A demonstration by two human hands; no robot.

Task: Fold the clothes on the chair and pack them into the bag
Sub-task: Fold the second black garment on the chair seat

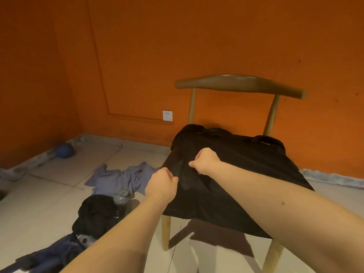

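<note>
An orange wall [216, 36] fills the far side of the room and meets a pale tiled floor [39, 198]. A wooden chair [238, 83] stands against the wall on the right, its curved backrest on the far side and its light legs showing at the near edge.

A black garment [246, 174] is spread over the whole chair seat. Its near and right edges hang past the seat, and its far edge is bunched below the backrest.

On the floor left of the chair lies a crumpled blue-grey garment [120, 178]. Nearer the camera is a black heap [96, 213]; whether this is a bag or clothing cannot be told. A small grey object [123, 197] rests at the heap's far edge. A dark blue cloth [45, 257] trails off at the near left.

Both bare forearms reach in from the near side. The right hand [206, 161] is over the left part of the seat, fingers curled tight into a fist that grips a fold of the black garment. The left hand [161, 184], just beside it and nearer, pinches the garment's left edge with curled fingers and thumb.

A blue ball [65, 150] sits in the far left corner. A white socket [167, 115] is on the wall left of the chair.
</note>
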